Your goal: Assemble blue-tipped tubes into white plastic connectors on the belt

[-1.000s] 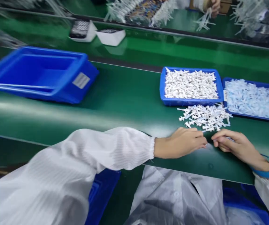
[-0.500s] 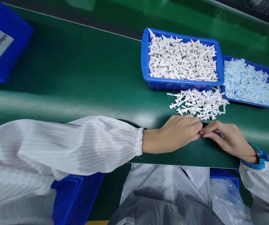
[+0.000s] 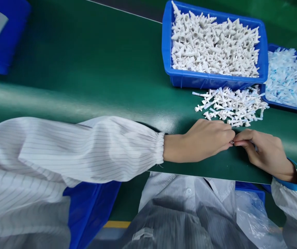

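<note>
Left hand (image 3: 205,138) and right hand (image 3: 270,152) meet fingertip to fingertip above the green counter (image 3: 94,69). Both grips narrow, pinched on one small, mostly hidden part (image 3: 231,142) between them; its shape cannot be told. Loose pile of white plastic fittings with pale tubular ends (image 3: 231,105) lies just beyond the hands. Behind it: blue plastic bin (image 3: 167,45) filled with white conical pieces (image 3: 213,45). Right of that: shallower blue tray (image 3: 288,106) of pale-blue translucent pieces (image 3: 289,79).
</note>
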`<state>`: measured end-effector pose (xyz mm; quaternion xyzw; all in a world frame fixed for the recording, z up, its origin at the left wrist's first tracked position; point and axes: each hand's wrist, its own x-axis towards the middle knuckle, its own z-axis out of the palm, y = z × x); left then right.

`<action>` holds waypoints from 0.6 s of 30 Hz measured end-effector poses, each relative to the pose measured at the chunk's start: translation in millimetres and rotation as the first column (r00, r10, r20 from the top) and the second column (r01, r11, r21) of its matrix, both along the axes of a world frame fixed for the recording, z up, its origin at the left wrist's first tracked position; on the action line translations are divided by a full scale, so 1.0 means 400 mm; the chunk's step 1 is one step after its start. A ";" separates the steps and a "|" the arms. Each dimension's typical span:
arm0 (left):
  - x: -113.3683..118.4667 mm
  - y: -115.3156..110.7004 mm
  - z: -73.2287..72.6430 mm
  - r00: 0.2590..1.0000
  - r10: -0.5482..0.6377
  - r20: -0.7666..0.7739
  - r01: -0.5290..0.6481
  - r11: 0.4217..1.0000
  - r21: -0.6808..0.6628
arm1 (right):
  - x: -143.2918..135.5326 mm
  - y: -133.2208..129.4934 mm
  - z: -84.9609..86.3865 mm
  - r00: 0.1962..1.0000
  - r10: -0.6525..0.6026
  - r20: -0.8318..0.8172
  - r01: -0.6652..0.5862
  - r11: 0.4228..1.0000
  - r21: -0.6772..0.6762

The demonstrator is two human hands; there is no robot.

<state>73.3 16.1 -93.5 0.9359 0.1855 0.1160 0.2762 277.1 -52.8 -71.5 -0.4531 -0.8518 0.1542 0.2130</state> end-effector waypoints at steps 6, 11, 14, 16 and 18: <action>0.015 0.013 0.035 0.997 -0.010 -0.080 0.008 1.000 -0.030 | 0.003 0.003 0.002 0.999 0.033 0.032 -0.034 0.999 0.029; 0.022 0.020 0.042 0.996 -0.017 -0.085 0.012 0.998 -0.056 | 0.010 -0.004 0.018 0.963 0.071 0.262 -0.104 0.988 0.115; 0.024 0.023 0.040 0.995 -0.013 -0.098 0.007 0.998 -0.060 | 0.008 -0.012 0.037 0.909 0.069 0.411 -0.136 0.981 0.135; 0.025 0.023 0.036 0.994 -0.006 -0.107 -0.001 0.998 -0.060 | 0.000 -0.014 0.051 0.881 0.073 0.467 -0.151 0.979 0.133; 0.026 0.022 0.032 0.992 0.000 -0.126 -0.005 0.999 -0.043 | -0.014 -0.013 0.063 0.857 0.072 0.510 -0.168 0.975 0.144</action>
